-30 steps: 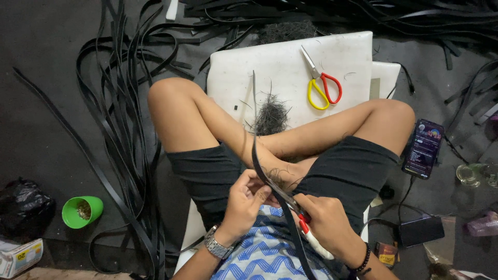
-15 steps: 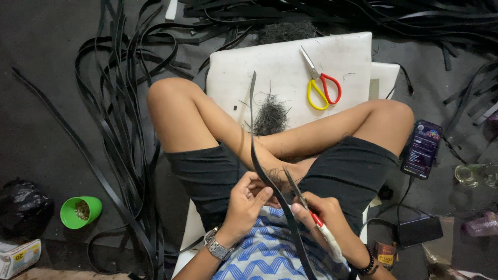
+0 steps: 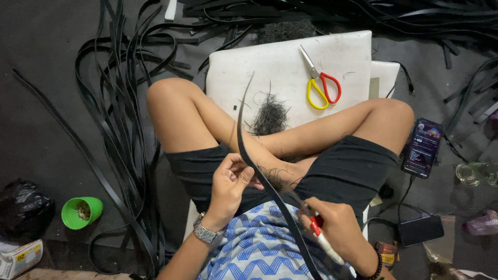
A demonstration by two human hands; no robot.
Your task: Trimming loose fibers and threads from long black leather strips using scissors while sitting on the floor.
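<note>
A long black strip [image 3: 244, 129] runs from above the left hand [image 3: 231, 184], down across the lap, to the lower edge of the view beside the right hand [image 3: 337, 233]. Its free upper end curves up over the white board [image 3: 270, 62] that lies beyond the crossed legs.

The left hand pinches the strip between thumb and fingertips, wrist bent and a metal watch [image 3: 206, 233] on the forearm. The right hand is clamped around a red-and-white cutting tool [image 3: 324, 241], whose tip meets the strip just below the left hand; a dark bead bracelet [image 3: 377, 267] circles that wrist. The two hands sit near each other but apart, both on the strip.

Beyond the hands, a clump of dark shavings [image 3: 270, 114] rests on the board, and scissors with one yellow and one red handle [image 3: 319, 83] lie farther up to the right. Far to the left of the left hand, a green cup [image 3: 82, 212] lies tipped on the floor with brownish matter inside. To the right of the right hand stand a lit phone [image 3: 423, 148] and a clear glass vessel [image 3: 469, 173]; whether the vessel holds anything cannot be told. Loose black strips [image 3: 119, 119] cover the floor on the left.

Compared with half a second earlier, the right hand has drawn lower and farther right along the strip, while the left hand keeps its place.
</note>
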